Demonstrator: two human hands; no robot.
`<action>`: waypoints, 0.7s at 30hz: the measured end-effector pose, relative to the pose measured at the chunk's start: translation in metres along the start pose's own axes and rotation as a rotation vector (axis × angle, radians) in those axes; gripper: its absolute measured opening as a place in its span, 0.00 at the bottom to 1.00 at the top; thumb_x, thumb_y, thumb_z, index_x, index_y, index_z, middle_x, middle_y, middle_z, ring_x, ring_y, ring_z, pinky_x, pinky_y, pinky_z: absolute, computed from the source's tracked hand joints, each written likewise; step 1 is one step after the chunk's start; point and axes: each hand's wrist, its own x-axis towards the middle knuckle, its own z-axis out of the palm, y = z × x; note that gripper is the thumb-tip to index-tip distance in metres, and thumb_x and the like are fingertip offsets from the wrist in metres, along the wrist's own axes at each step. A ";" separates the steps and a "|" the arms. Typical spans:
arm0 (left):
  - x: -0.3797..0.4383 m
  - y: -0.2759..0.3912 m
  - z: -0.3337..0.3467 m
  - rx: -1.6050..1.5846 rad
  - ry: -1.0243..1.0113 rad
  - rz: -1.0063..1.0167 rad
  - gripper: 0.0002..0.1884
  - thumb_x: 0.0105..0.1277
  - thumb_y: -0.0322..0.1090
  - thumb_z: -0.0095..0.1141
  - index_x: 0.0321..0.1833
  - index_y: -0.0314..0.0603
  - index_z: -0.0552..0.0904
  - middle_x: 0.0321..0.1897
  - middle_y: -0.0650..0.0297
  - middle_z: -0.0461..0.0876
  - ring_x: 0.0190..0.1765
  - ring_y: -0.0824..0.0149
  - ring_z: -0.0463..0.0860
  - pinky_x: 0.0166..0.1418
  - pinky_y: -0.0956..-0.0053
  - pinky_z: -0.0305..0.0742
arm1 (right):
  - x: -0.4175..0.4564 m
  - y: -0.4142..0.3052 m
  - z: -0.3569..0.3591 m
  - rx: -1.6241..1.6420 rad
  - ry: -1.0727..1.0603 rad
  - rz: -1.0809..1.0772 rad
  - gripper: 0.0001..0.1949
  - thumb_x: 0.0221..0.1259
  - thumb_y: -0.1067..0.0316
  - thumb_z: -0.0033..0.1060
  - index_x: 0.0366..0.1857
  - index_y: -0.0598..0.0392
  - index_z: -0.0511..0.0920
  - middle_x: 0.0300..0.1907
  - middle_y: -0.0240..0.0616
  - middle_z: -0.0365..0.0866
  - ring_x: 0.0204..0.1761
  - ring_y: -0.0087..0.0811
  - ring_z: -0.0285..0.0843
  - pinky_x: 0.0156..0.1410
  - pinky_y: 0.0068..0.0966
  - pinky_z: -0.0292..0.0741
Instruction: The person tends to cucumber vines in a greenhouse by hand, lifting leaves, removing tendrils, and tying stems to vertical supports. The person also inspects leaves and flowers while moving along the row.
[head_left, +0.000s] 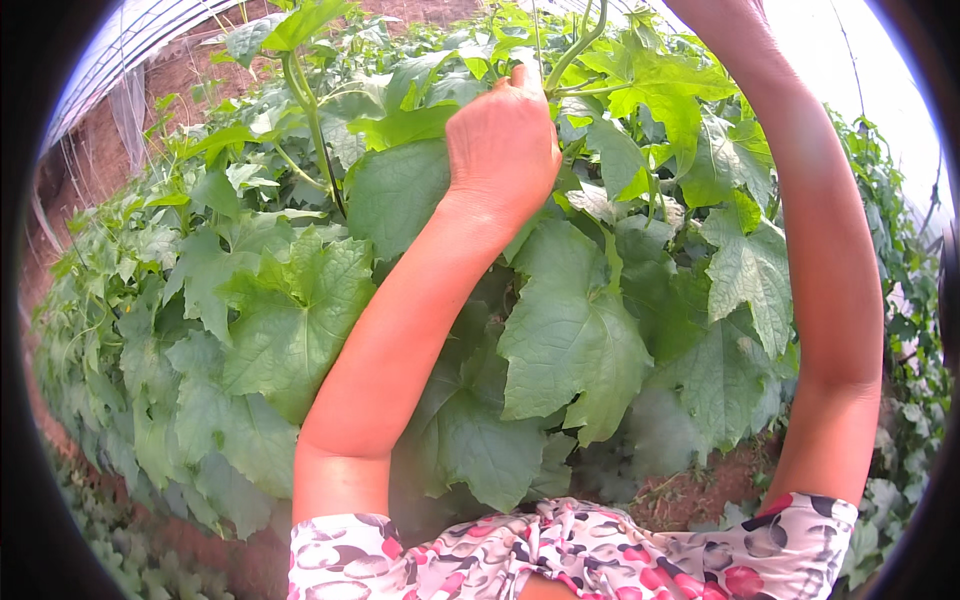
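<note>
My left hand is raised among the tops of climbing vines, its back towards me and its fingers curled. A thin string runs down from the top edge to its fingertips, which are closed on it. Just right of these fingers a thick green vine stem curves upward, bearing broad lobed leaves. My right hand reaches up at the top edge; its fingers are cut off by the frame, so what it holds is hidden. Large leaves hang below and between my forearms.
Another upright vine stem stands to the left, by a dark thin line. Dense foliage spreads to both sides. A greenhouse frame with pale film arches over an earthen wall. Bare soil shows beneath the leaves at lower right.
</note>
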 end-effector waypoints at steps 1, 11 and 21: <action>0.004 0.002 0.001 0.053 -0.026 0.026 0.10 0.64 0.36 0.56 0.41 0.38 0.75 0.32 0.55 0.84 0.39 0.51 0.84 0.42 0.57 0.76 | 0.009 -0.003 0.002 0.102 -0.013 0.009 0.06 0.55 0.71 0.55 0.34 0.58 0.81 0.30 0.47 0.81 0.34 0.42 0.82 0.40 0.37 0.77; 0.047 -0.069 0.003 -0.687 -0.093 -0.274 0.13 0.60 0.32 0.63 0.42 0.29 0.81 0.33 0.60 0.84 0.35 0.71 0.81 0.40 0.76 0.76 | 0.050 -0.029 0.048 0.456 -0.296 0.101 0.07 0.55 0.73 0.55 0.36 0.57 0.81 0.32 0.46 0.81 0.36 0.42 0.82 0.41 0.36 0.78; 0.030 -0.069 -0.030 -0.710 0.200 -0.261 0.09 0.62 0.31 0.63 0.40 0.33 0.80 0.33 0.64 0.83 0.35 0.75 0.79 0.41 0.80 0.74 | 0.054 -0.031 0.067 0.560 -0.283 0.149 0.08 0.55 0.74 0.55 0.38 0.57 0.81 0.34 0.45 0.81 0.37 0.42 0.82 0.42 0.35 0.78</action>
